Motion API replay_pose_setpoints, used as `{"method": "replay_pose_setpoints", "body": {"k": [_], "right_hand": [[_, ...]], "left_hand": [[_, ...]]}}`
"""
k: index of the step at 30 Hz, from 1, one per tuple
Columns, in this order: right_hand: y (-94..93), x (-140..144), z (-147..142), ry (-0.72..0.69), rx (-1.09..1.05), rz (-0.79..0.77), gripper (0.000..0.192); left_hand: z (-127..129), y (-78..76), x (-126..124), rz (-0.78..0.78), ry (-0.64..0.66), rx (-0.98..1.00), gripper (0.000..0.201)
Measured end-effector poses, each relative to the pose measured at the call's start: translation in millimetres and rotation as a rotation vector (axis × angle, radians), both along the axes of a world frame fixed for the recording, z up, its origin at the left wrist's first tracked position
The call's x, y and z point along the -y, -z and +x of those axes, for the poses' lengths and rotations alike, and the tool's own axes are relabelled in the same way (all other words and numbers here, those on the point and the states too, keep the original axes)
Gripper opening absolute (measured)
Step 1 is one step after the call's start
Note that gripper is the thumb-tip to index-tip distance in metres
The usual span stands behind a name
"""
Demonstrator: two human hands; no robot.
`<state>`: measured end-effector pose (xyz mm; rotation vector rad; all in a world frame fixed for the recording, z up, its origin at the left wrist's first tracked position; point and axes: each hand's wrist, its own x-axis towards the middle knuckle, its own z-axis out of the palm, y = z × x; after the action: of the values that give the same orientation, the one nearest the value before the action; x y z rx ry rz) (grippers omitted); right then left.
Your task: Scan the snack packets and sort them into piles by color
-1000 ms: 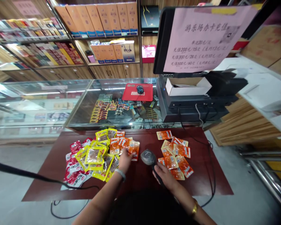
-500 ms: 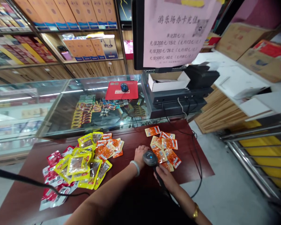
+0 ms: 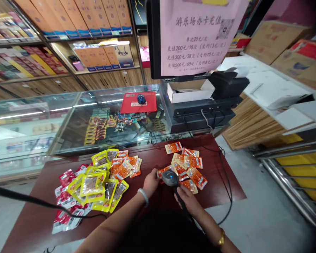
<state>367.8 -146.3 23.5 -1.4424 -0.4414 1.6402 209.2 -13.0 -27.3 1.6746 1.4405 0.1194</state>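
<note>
While the right hand (image 3: pixel 187 199) keeps its fingers clenched round the barcode scanner (image 3: pixel 170 177), the left hand (image 3: pixel 150 181) has carried an orange packet (image 3: pixel 163 171) from the mixed heap (image 3: pixel 100 182) across the desk (image 3: pixel 158 207); it now pinches that packet just under the scanner head, touching the edge of the orange pile (image 3: pixel 189 167) on the right.

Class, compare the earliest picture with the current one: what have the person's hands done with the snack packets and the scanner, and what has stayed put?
The left hand left the mixed pile and carried an orange packet rightward to the scanner, beside the orange pile. The right hand kept its grip on the scanner handle. Both piles lie as before on the red table.
</note>
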Motion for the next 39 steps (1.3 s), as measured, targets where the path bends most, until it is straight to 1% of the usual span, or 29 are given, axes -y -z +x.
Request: {"method": "replay_pose_setpoints", "body": {"k": [1, 5, 7, 9, 14, 17, 19, 21, 23, 24, 25, 26, 27, 29, 30, 32, 35, 37, 39], "right_hand": [[-0.3, -2.7, -1.6, -0.020, 0.001, 0.010, 0.055], [0.9, -14.8, -9.8, -0.112, 0.020, 0.052, 0.053], [1.5, -21.8, -15.0, -0.147, 0.048, 0.052, 0.054], [1.0, -29.1, -20.6, -0.182, 0.063, 0.042, 0.053], [-1.8, -44.8, -32.5, -0.284, 0.029, 0.083, 0.055], [-2.3, -49.4, -36.3, -0.310, 0.040, 0.086, 0.055], [-2.3, -50.4, -36.7, -0.295, 0.056, 0.073, 0.055], [-1.8, -50.1, -34.7, -0.275, 0.062, 0.055, 0.055], [-0.3, -48.6, -30.5, -0.258, 0.057, 0.040, 0.056], [0.9, -47.5, -27.7, -0.247, 0.051, 0.033, 0.056], [2.2, -46.3, -24.6, -0.228, 0.044, 0.026, 0.057], [3.5, -45.0, -21.2, -0.207, 0.034, 0.021, 0.057], [4.6, -43.7, -17.6, -0.182, 0.024, 0.017, 0.057], [5.6, -41.4, -10.3, -0.128, 0.012, 0.008, 0.056], [5.5, -40.4, -6.6, -0.103, 0.008, 0.003, 0.056], [4.5, -38.9, 0.7, -0.052, 0.003, -0.004, 0.056], [4.0, -35.8, 10.9, 0.026, 0.016, -0.010, 0.056], [6.1, -32.0, 16.3, 0.065, 0.040, -0.026, 0.057], [10.2, -26.9, 19.9, 0.100, 0.047, -0.052, 0.057]], "left_hand": [[-12.7, 2.9, -1.3, -0.013, -0.057, 0.038, 0.013], [-58.3, 13.8, -1.1, -0.042, -0.215, 0.225, 0.016], [-75.2, 17.0, 2.6, -0.044, -0.276, 0.301, 0.018], [-87.1, 18.3, 7.6, -0.024, -0.322, 0.319, 0.021], [-102.5, 17.0, 17.2, 0.003, -0.399, 0.175, 0.027], [-114.7, 12.8, 13.7, 0.022, -0.459, 0.206, 0.028], [-127.0, 6.1, 6.5, 0.062, -0.541, 0.184, 0.030], [-139.0, -4.0, -3.3, 0.163, -0.634, 0.065, 0.036], [-144.4, -15.7, -14.0, 0.369, -0.701, -0.158, 0.048], [-142.6, -21.2, -19.3, 0.479, -0.695, -0.259, 0.054], [-137.3, -26.0, -24.4, 0.571, -0.655, -0.329, 0.057], [-128.2, -29.8, -29.4, 0.628, -0.578, -0.355, 0.057], [-115.5, -32.3, -34.4, 0.646, -0.474, -0.341, 0.054], [-81.2, -33.5, -44.8, 0.596, -0.235, -0.254, 0.042], [-61.0, -32.3, -50.6, 0.558, -0.141, -0.215, 0.037], [-18.3, -27.4, -63.8, 0.501, -0.029, -0.160, 0.034], [42.2, -18.3, -86.6, 0.477, 0.125, -0.078, 0.038], [76.1, -13.5, -101.2, 0.459, 0.219, -0.077, 0.040], [103.4, -10.4, -112.7, 0.435, 0.310, -0.108, 0.041]]}}
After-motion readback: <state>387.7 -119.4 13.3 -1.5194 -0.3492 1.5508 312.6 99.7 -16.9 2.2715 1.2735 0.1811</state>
